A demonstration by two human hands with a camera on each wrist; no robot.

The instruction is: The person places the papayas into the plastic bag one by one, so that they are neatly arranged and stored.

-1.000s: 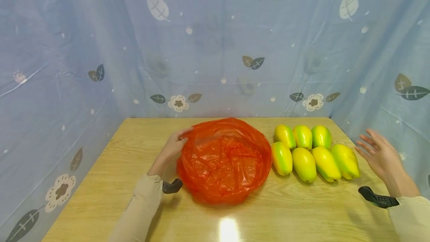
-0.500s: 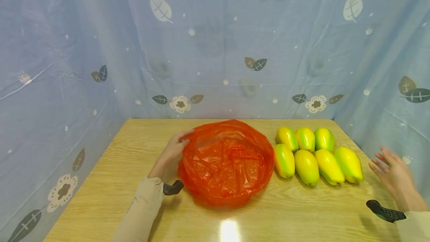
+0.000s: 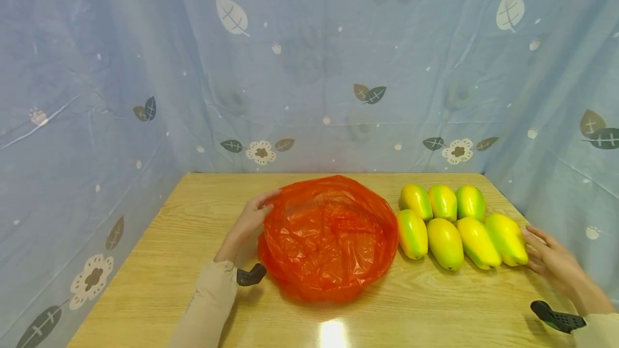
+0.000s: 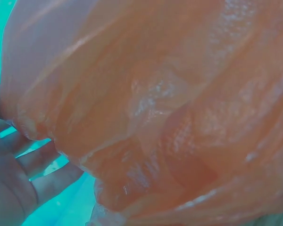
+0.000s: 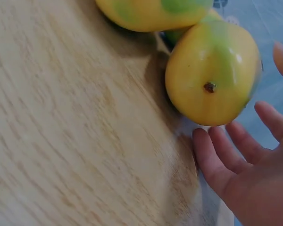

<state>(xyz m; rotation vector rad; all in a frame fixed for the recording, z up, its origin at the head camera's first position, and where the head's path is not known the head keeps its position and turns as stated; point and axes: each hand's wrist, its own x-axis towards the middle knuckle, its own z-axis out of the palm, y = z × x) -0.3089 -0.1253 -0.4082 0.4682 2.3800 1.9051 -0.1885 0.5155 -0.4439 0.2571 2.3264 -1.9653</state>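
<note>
A red plastic bag [image 3: 333, 240] stands on the table with its wide mouth facing up. At its left rim is my left hand [image 3: 251, 216], fingers spread and fairly straight. In the left wrist view, the fingertips of that hand [image 4: 19, 174] reach behind the translucent bag [image 4: 170, 141]. Several yellow-green mangoes lie to the right of the bag in two rows. Beside the rightmost front mango [image 3: 506, 239], my right hand [image 3: 556, 262] has its fingertips right at the fruit. The right wrist view shows spread, slightly bent fingers [image 5: 214, 160] close under that mango [image 5: 212, 75].
A wooden table [image 3: 159, 267] carries everything. Blue patterned curtains [image 3: 309, 69] hang behind it and along both sides. The front-row mango nearest the bag [image 3: 412, 234] sits close against its right side. Black wrist devices [image 3: 556, 317] jut from the sleeves.
My right hand has swung down, then in to the rightmost front mango. The left hand stays at the bag's rim. The whole view has shifted slightly.
</note>
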